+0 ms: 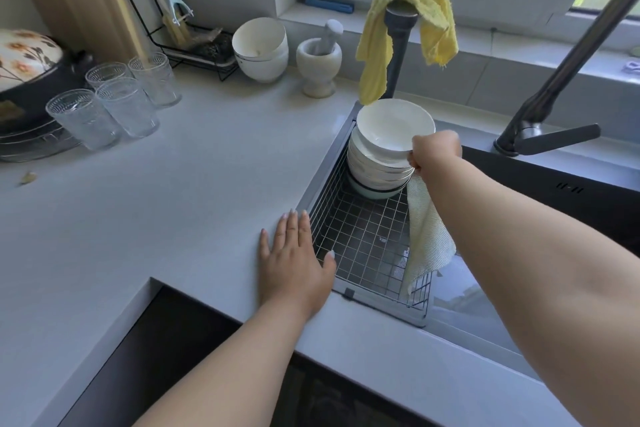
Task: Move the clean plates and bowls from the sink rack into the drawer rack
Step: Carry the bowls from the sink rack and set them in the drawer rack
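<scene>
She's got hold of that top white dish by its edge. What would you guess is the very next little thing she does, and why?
Probably lift it straight up, clear of the stack. The right hand pinches the near rim of the top dish, already tilted off the stacked bowls in the sink rack, while the left hand rests flat on the counter.

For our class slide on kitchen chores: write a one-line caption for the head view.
Right hand grips the top bowl of the stack in the sink rack; left hand rests flat on the counter.
</scene>
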Available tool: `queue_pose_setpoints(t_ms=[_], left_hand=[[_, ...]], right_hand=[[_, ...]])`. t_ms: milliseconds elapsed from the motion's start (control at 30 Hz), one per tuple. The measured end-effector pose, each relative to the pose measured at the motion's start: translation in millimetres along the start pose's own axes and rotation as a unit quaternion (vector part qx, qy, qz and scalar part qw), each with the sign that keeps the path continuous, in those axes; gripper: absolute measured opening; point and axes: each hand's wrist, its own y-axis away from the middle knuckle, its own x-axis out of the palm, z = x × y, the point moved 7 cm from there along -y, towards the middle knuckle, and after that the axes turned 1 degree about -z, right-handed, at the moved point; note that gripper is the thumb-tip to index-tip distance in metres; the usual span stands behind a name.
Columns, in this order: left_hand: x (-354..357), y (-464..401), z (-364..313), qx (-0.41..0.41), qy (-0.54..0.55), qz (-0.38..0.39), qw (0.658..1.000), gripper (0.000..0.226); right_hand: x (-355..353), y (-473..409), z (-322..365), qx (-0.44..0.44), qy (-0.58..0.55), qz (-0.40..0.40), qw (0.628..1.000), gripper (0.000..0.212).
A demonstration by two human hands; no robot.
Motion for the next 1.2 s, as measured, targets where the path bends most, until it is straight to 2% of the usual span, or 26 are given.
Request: queue_pose_setpoints(t_ms=[133,367,467,533,600,667,733,833,900,967,1067,1200], left_hand=[[0.8,0.0,0.3,-0.001,0.003,0.001,1.0,0.076],[-0.5,0.2,1.5,-0.005,0.014,0.001,1.0,0.075],[-2.4,-1.3,6.8,0.0,0.075,0.012,0.997,0.074],[-6.2,-3.5,14.7,-0.012,0.173,0.022,0.985,0.068],[-13.4,-2.8,26.2,-0.062,0.335,0.044,0.939,0.057],[-22.4,3.6,36.4,-0.123,0.475,0.048,0.87,0.045],[-34.0,12.2,48.3,-0.175,0.541,0.02,0.822,0.034],[-53.2,28.1,61.1,-0.215,0.618,-0.013,0.756,0.045],[-62.5,43.1,65.8,-0.234,0.69,-0.005,0.685,0.052],[-70.4,60.3,72.3,-0.237,0.747,0.008,0.622,0.048],[-78.0,87.7,92.4,-0.243,0.786,-0.001,0.568,0.039],[-85.6,130.9,128.9,-0.264,0.806,-0.062,0.526,0.03]], right_hand=[[-16.8,4.0,4.7,-0.02,-0.023,-0.018,0.999,0.023],[-50.0,41.4,-16.2,-0.034,0.0,-0.056,0.998,0.019],[-53.4,66.3,-26.8,-0.051,0.009,-0.041,0.998,0.02],[-47.8,83.9,-32.9,-0.061,0.032,-0.028,0.997,0.02],[-35.5,101.9,-35.5,-0.074,0.051,-0.014,0.996,0.012],[-19.4,120.7,-34.0,-0.094,0.061,0.007,0.994,0.013],[-0.8,140.1,-30.8,-0.117,0.081,0.037,0.989,0.02],[24.9,170.3,-25.0,-0.163,0.109,0.07,0.978,0.025],[41.3,191.8,-21.6,-0.187,0.116,0.097,0.971,0.026],[57.0,215.6,-18.1,-0.209,0.117,0.129,0.962,0.024],[76.4,256.4,-14.8,-0.224,0.086,0.186,0.953,0.015],[98.2,308.9,-19.7,-0.201,0.036,0.267,0.942,0.016]])
